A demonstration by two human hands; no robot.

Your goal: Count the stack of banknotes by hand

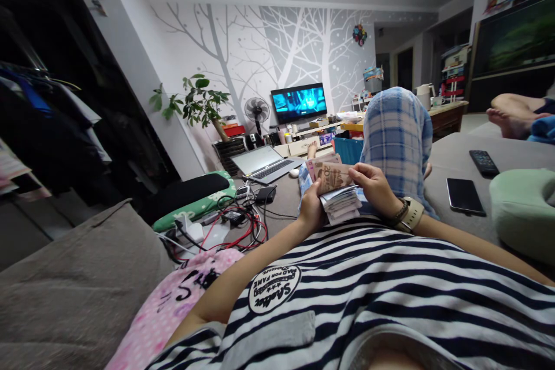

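My left hand [311, 208] is closed around the left ends of several fanned banknotes. In front is a brown banknote [333, 178] marked 20, and pinkish banknotes [321, 163] show behind it. With thumb and fingers, my right hand [375, 186] pinches the brown note's right end. Just below the notes, a thick stack of white folded papers [340, 207] rests at my waist, close against my left hand. What grips or supports that stack is partly hidden. A pale watch [411, 215] is on my right wrist.
To the left lie an open laptop [266, 165], a white mouse [295, 173] and tangled cables [243, 222]. On the right are a phone [465, 196], a remote [484, 163] and a green neck pillow [522, 208]. Another person's foot [505, 121] appears at far right.
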